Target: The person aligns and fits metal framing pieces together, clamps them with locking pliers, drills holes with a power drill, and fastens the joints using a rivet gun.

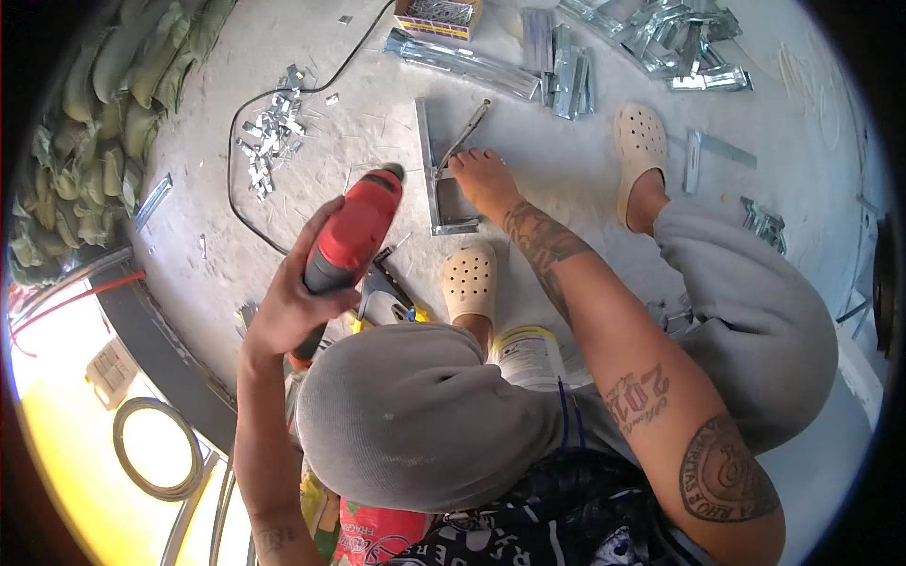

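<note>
My left hand is wrapped round a red and dark grey power tool, its dark nose tilted up and away from me. The tool is apart from a metal frame on the floor, which has a long upright strip and shorter crosspieces. My right hand grips the frame's upper crosspiece with curled fingers. A slim plier-like metal tool slants up from that crosspiece, its lower end at the frame. The contact under my right fingertips is hidden.
Small metal pieces lie at left beside a black cable. Beyond the frame are metal strips, a box of fasteners and a metal pile. A white bucket stands between my legs; black-and-yellow tools lie near my knee.
</note>
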Demonstrator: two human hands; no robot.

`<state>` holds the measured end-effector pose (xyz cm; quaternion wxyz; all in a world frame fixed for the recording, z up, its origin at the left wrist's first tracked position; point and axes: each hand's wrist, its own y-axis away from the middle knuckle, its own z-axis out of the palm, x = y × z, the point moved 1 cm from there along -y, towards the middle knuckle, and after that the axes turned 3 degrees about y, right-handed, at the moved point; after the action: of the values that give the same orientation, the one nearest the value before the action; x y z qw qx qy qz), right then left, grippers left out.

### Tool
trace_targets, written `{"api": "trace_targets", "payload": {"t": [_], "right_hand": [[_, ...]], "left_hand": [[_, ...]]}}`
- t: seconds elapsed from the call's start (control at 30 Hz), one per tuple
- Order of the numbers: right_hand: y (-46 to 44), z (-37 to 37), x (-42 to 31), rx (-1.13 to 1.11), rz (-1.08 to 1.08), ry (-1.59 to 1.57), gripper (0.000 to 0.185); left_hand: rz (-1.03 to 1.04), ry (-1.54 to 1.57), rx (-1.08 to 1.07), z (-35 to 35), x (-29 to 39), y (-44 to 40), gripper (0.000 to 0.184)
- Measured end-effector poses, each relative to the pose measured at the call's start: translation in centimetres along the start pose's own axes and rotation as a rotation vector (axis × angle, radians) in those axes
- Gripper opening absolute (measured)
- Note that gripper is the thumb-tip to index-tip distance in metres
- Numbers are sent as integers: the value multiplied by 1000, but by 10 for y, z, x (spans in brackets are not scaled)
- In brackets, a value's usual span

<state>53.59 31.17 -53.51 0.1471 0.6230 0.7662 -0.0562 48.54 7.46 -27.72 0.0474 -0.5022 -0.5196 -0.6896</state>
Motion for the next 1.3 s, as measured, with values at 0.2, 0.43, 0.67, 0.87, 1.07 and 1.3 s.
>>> {"api": "trace_targets", "payload": {"t": [0.2, 0.43, 0.67, 0.87, 1.07, 1.3], "right_hand": [[0, -1, 18, 48, 16, -52, 18], [33, -64, -34, 128, -142, -93, 14], [3, 7, -120, -47, -373, -113, 11], [-3, 45, -133, -194, -235, -7, 13], [0, 41, -127, -193, -319, 13, 16], [17, -45, -92, -318, 302, -844, 20]], "left_hand": [[109, -1122, 304, -26, -102, -32, 94], [344, -1334, 408, -82, -190, -81, 96], [352, -1267, 447, -92, -230, -92, 97], [265, -896, 813, -25, -217, -33, 66], [-141, -714, 919, 65, -281, -6, 74], [-430, -811, 952, 81, -271, -20, 92]]}}
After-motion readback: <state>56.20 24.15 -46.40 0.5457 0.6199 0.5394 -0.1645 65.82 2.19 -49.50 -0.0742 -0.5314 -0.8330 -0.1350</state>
